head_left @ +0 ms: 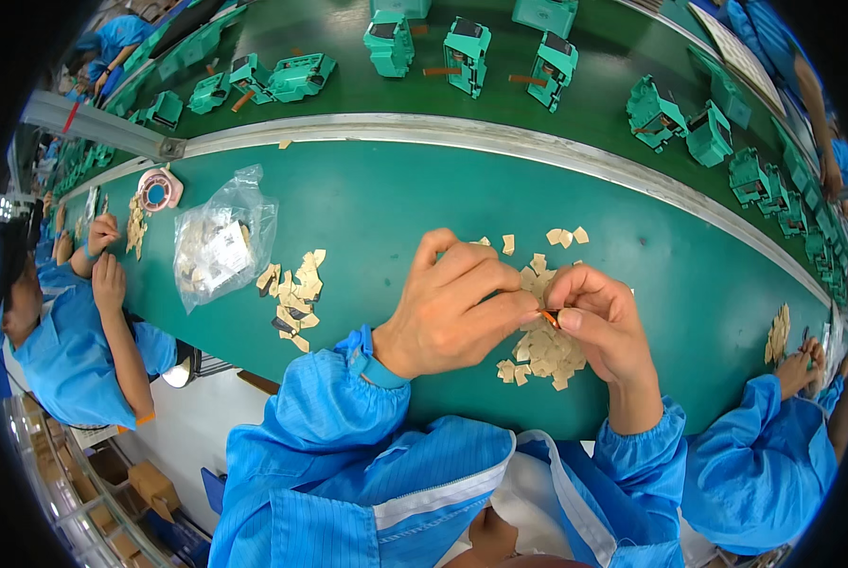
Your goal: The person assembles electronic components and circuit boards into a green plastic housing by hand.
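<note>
My left hand [457,305] and my right hand [602,322] meet above the bench, fingertips pinched together. Between them is a small thin piece [548,315], orange and black, held by both hands; its exact kind is too small to make out. Right under my fingers lies a pile of small tan, paper-like pieces [555,355], partly hidden by my hands. A few loose tan pieces [566,237] are scattered just beyond it. Left of my left hand sits another loose group of tan and black pieces [296,295]. A blue band circles my left wrist.
A clear plastic bag [223,248] with a white label lies on the green bench [377,204], near a pinkish tape roll [159,190]. Beyond a metal rail [424,126], several green plastic housings [467,55] stand on a green belt. Co-workers in blue sit left [79,350] and right [765,464].
</note>
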The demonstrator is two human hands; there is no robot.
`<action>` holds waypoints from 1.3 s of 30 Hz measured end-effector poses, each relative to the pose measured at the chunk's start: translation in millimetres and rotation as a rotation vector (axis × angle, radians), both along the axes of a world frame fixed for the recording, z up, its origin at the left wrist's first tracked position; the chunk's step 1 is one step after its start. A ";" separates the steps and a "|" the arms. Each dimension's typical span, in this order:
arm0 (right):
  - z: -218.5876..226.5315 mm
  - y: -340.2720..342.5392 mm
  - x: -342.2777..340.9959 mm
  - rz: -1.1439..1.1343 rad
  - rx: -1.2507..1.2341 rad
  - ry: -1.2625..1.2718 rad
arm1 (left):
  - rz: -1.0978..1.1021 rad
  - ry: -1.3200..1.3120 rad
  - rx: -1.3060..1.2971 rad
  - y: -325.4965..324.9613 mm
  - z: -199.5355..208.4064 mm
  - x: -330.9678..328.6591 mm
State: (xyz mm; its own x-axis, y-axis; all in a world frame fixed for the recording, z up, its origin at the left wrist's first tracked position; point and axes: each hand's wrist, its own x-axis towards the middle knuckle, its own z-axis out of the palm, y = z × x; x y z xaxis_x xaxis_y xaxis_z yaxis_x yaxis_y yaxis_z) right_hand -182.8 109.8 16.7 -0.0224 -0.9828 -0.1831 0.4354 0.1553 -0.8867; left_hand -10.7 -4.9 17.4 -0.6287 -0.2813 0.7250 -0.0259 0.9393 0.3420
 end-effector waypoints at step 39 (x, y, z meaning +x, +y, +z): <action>0.5 -1.9 -25.6 -0.889 -0.433 0.544 | -0.017 -0.084 1.042 -102.0 51.0 -110.4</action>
State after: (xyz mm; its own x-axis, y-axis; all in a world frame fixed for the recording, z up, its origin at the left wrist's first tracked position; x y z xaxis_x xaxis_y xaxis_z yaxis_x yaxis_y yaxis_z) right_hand -208.4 108.0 17.1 -0.7189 -0.5564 0.4167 -0.2222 -0.3840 -0.8962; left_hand -121.0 -106.9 68.4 -0.6759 -0.7324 0.0822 -0.0767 0.1808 0.9805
